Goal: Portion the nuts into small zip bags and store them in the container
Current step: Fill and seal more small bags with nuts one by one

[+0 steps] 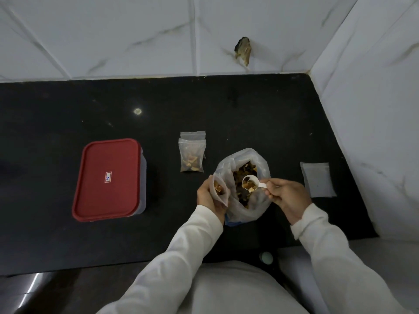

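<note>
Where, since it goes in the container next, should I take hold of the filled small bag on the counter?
Probably pinch the filled bag by the empty strip under its zip, coming from above at the far end. It lies flat on the counter with the nuts bunched at the near end; a second bag lies beneath it.

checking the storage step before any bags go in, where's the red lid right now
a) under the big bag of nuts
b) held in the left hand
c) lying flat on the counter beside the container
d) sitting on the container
d: the red lid sits on top of the container, whose clear wall shows beneath its right edge.
</note>
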